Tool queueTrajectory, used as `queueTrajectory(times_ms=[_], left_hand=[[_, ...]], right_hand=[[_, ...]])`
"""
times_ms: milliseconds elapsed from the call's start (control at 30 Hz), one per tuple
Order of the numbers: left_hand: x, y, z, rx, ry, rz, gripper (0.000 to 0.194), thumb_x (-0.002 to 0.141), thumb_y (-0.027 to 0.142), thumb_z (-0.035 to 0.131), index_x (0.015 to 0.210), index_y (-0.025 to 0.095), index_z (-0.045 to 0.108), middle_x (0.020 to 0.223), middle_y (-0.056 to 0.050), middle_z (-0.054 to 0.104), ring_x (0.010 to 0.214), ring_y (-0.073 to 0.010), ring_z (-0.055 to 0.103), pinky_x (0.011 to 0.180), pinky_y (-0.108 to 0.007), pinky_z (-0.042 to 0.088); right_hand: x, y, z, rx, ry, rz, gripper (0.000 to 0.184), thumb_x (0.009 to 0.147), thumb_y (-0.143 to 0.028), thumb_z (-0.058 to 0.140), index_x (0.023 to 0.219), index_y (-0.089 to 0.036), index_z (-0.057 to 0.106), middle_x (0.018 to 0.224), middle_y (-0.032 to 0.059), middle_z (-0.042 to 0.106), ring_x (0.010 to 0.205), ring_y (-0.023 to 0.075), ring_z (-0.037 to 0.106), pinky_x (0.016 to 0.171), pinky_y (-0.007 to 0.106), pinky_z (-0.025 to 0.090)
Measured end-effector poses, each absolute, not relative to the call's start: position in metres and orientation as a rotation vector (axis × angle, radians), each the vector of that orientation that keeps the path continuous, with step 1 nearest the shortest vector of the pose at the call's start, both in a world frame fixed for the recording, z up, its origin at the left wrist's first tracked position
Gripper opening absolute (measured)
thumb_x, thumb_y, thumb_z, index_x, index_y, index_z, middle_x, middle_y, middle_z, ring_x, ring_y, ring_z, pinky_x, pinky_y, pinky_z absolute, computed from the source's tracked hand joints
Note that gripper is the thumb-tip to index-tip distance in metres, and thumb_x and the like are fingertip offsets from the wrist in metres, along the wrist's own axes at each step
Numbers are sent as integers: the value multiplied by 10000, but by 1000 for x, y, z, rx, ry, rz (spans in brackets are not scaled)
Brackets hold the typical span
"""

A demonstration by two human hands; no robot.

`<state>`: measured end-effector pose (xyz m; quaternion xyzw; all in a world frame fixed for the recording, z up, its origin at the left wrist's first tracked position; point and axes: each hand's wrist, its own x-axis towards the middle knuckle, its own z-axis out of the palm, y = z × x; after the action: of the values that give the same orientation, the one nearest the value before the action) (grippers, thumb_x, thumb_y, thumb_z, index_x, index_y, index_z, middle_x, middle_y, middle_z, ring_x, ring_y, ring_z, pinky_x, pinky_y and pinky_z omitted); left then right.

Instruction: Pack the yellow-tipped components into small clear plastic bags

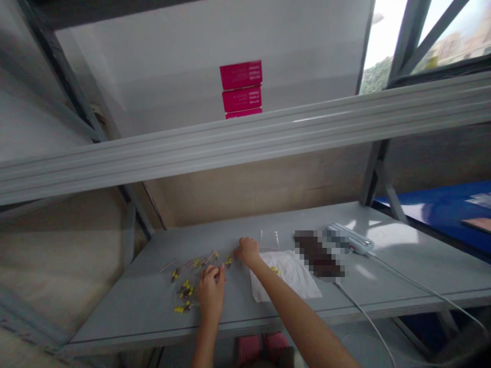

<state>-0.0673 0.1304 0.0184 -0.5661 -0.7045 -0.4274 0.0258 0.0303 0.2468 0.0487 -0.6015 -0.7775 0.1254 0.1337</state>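
Observation:
My left hand (210, 291) sits over a scatter of small yellow-tipped parts with thin stems (186, 289), its fingertips pinched together among them. Whatever lies between those fingers is hidden. My right hand (247, 250) rests curled on the grey shelf top (399, 276), at the far edge of the scatter. Just beyond it lies a small clear plastic bag (269, 239). A white paper sheet (286, 276) lies under my right forearm, with a few yellow parts on it.
A pixelated dark object (316, 253) and a white power strip (349, 239) lie right of the paper, with white cables running over the front edge. Grey metal rack posts and a beam stand above. Stacked pink boxes (241, 87) sit higher up, and a blue surface (433, 214) lies right.

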Motion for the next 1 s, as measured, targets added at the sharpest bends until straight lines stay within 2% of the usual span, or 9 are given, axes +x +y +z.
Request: queueTrajectory(times_ms=[100, 167, 300, 367, 467, 667, 833, 1000], left_hand=[[-82, 133, 18, -1741, -2231, -1460, 393, 822, 436, 384, 561, 187, 541, 631, -36, 592, 654, -181, 559, 661, -283, 385], [-87, 138, 19, -1779, -2274, -1591, 372, 792, 462, 413, 598, 180, 558, 624, -36, 597, 625, -178, 559, 634, -281, 394], [-85, 152, 27, -1831, -2268, -2017, 400, 737, 541, 445, 700, 164, 574, 587, -13, 568, 535, -143, 518, 529, -246, 391], [-80, 158, 33, -1815, -2259, -2213, 452, 713, 597, 432, 653, 164, 549, 551, 0, 536, 487, -123, 479, 479, -234, 373], [-70, 161, 40, -1797, -2203, -2386, 452, 663, 620, 485, 603, 173, 500, 530, 25, 498, 479, -106, 462, 460, -218, 364], [-51, 143, 41, -1899, -2257, -2347, 439, 616, 566, 581, 736, 144, 580, 569, 9, 570, 478, -109, 492, 447, -211, 356], [-50, 132, 30, -2043, -2540, -1983, 460, 636, 571, 542, 652, 127, 662, 630, -62, 658, 486, -140, 533, 441, -233, 373], [-52, 135, 16, -1864, -2473, -2166, 430, 560, 545, 624, 685, 137, 673, 635, -43, 665, 535, -158, 559, 456, -238, 404]], right_hand=[[18, 248, 47, -1754, -2231, 337, 240, 744, -164, 581, 968, -104, 641, 970, 194, 652, 918, 283, 620, 728, 347, 453], [17, 245, 49, -1727, -2240, 342, 203, 766, -188, 564, 940, -127, 647, 941, 169, 666, 893, 265, 629, 736, 344, 438], [25, 225, 59, -1527, -2249, 298, 187, 835, -308, 502, 952, -222, 620, 892, 57, 690, 860, 175, 629, 770, 283, 387], [34, 207, 64, -1296, -2234, 204, 172, 858, -301, 472, 908, -223, 617, 852, 28, 691, 810, 148, 625, 790, 280, 350], [51, 178, 68, -1054, -2280, 69, 151, 851, -294, 494, 873, -220, 624, 845, 25, 687, 810, 158, 605, 799, 300, 316], [80, 155, 64, -1086, -2313, -46, 186, 868, -253, 468, 840, -225, 650, 847, 36, 684, 811, 171, 576, 796, 319, 299], [90, 152, 50, -1111, -2350, -31, 190, 864, -227, 470, 827, -216, 656, 841, 42, 685, 833, 179, 566, 870, 353, 279], [96, 141, 45, -1047, -2248, 80, 197, 843, -310, 518, 1006, -290, 625, 990, -2, 676, 971, 184, 541, 1024, 444, 106]])
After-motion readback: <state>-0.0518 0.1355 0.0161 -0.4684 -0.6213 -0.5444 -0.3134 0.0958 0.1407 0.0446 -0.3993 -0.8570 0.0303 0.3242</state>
